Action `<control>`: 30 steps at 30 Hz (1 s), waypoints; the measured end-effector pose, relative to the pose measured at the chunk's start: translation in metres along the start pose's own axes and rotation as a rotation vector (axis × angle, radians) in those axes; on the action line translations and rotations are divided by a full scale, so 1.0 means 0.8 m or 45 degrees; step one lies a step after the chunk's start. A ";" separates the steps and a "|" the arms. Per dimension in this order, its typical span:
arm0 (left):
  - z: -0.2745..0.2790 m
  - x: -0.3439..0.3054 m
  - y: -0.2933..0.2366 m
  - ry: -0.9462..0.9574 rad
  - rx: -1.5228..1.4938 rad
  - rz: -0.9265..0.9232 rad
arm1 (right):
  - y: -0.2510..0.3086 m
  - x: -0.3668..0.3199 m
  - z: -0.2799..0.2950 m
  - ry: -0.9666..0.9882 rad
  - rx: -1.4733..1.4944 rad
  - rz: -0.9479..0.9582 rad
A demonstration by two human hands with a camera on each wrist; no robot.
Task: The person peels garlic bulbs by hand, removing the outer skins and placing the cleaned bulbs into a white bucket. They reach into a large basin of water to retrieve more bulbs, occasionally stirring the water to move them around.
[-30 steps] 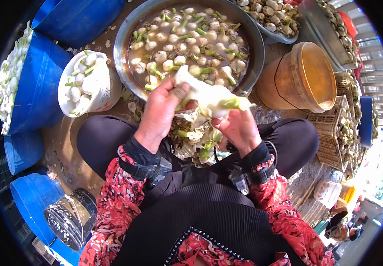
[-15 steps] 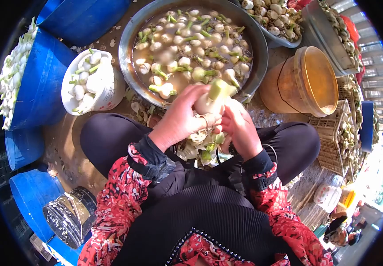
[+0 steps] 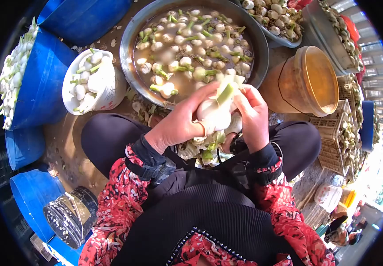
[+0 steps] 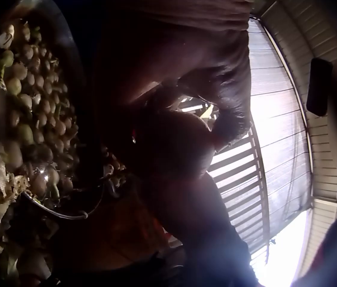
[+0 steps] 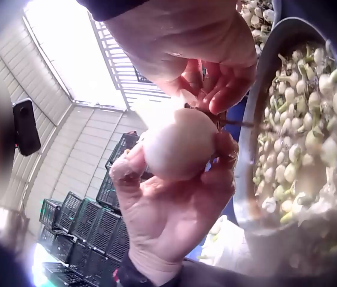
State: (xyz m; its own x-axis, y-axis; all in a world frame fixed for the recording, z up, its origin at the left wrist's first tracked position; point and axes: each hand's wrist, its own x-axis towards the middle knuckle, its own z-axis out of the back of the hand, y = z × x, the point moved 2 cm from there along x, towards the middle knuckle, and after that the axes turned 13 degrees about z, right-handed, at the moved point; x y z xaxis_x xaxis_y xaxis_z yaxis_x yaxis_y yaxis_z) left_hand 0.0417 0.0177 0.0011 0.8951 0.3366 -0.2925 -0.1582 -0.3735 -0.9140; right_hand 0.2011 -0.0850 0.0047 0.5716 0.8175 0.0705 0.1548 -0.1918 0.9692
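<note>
At the far left of the head view stand blue tubs (image 3: 40,84), one heaped with white bulbs along its rim. Just right of them, in the upper left, a white bowl (image 3: 111,95) holds more trimmed bulbs with green stalks. Top centre, a wide metal basin (image 3: 127,57) is full of murky water with many bulbs floating in it.

Below the basin, at mid-frame, the left hand (image 3: 178,124) curls round a white bulb (image 3: 213,114) from the left, thumb and fingers wrapped against its side. The bulb is held in the air over the person's lap, just in front of the basin's near rim, with its pale green stalk pointing up. The right wrist view shows the bulb (image 5: 180,143) cupped between a thumb and bent fingers. Under it, a heap of peelings (image 3: 204,153) lies in the lap.

The right hand (image 3: 254,117) closes on the bulb's right side, its fingertips pinching the loose skin near the stalk.

Further right stands an orange bucket (image 3: 289,84), and stacked crates (image 3: 333,150) line the right edge.
</note>
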 end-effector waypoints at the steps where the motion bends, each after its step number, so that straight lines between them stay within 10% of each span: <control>1: 0.000 0.000 -0.001 0.005 0.000 0.003 | -0.004 0.001 0.001 -0.006 -0.002 -0.001; 4: 0.001 -0.003 -0.002 -0.001 0.539 0.054 | -0.008 0.011 0.001 0.160 -0.924 0.637; 7: -0.003 -0.002 -0.001 -0.023 0.552 0.009 | -0.009 0.014 0.001 0.223 -1.135 0.764; 12: 0.008 0.003 0.001 -0.081 0.480 -0.049 | 0.023 -0.007 -0.005 0.181 -0.209 0.118; 21: 0.006 0.012 -0.002 -0.142 -0.366 0.100 | 0.048 -0.004 -0.016 0.740 -1.079 0.885; 30: 0.064 -0.001 -0.004 -0.682 -0.587 -0.239 | 0.046 -0.021 0.019 0.095 -0.384 0.535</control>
State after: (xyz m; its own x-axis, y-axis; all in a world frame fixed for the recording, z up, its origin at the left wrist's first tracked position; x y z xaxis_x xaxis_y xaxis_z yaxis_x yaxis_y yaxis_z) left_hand 0.0203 0.0632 -0.0103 0.5446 0.7632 -0.3477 0.2749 -0.5541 -0.7857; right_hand 0.2092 -0.1139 0.0359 0.4741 0.7420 0.4740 -0.3210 -0.3556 0.8778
